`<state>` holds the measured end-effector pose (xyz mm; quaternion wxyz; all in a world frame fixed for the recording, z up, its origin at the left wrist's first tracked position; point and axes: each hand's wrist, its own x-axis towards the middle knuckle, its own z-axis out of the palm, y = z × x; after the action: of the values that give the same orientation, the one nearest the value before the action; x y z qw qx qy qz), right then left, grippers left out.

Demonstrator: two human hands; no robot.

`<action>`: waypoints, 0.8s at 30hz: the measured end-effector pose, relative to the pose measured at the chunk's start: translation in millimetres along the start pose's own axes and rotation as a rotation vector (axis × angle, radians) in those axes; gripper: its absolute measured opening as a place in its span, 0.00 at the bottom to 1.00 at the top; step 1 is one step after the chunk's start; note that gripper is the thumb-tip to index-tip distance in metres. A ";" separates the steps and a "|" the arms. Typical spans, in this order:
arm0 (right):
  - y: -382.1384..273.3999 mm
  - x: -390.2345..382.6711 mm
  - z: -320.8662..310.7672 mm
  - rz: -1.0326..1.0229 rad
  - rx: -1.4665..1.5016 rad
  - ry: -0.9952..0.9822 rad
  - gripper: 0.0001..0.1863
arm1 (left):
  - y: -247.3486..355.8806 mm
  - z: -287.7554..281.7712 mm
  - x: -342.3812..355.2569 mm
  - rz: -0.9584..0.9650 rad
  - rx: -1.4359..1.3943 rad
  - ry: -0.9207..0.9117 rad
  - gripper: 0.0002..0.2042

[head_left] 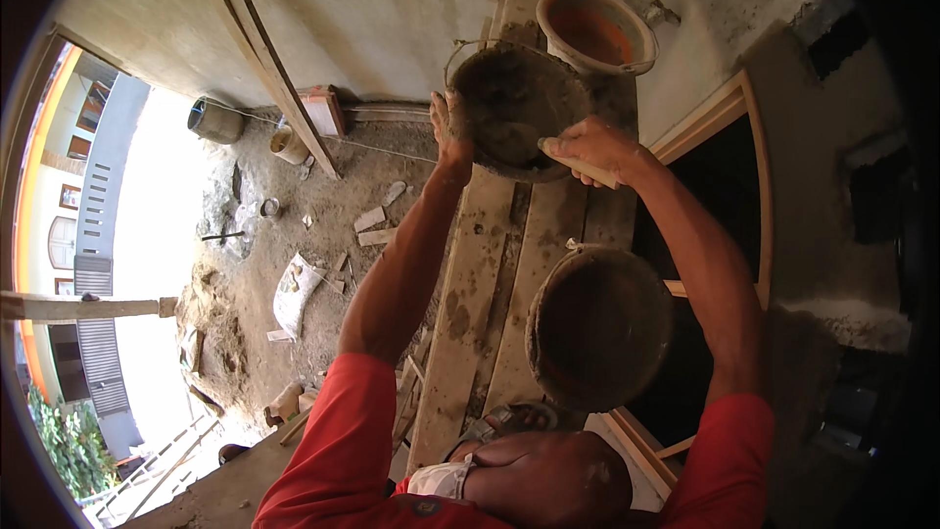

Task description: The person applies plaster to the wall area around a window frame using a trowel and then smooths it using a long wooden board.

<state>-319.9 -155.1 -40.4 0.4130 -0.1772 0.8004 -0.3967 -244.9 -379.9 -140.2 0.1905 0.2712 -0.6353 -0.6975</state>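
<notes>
Readable texts, labels, numbers or signs: none. Small dark emblem [428, 506] on red shirt [328, 446], lettering too small to make out. White sack [294, 302] on ground [338, 206]: any print indistinct.

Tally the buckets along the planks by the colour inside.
Dark inside: 2 (the caked bucket at the left hand and the wide bucket nearer the knee)
Orange inside: 1 (the pale-rimmed bucket)
Total: 3
</notes>
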 end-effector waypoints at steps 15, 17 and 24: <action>0.0 -5.6 2.5 0.082 0.218 -0.025 0.18 | -4.3 -13.1 9.0 -0.002 -0.324 -0.283 0.41; 3.9 -13.8 7.5 0.079 0.241 -0.003 0.19 | -9.8 -18.3 12.9 -0.043 -0.345 -0.263 0.41; 3.4 -66.0 -5.2 -0.025 0.184 0.133 0.24 | -25.6 -11.6 24.6 0.071 -0.205 -0.211 0.45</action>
<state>-284.5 -110.1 -6.9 0.3683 -0.1219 0.7841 -0.4845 -254.8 -400.9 -169.4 0.1738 0.1530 -0.5865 -0.7761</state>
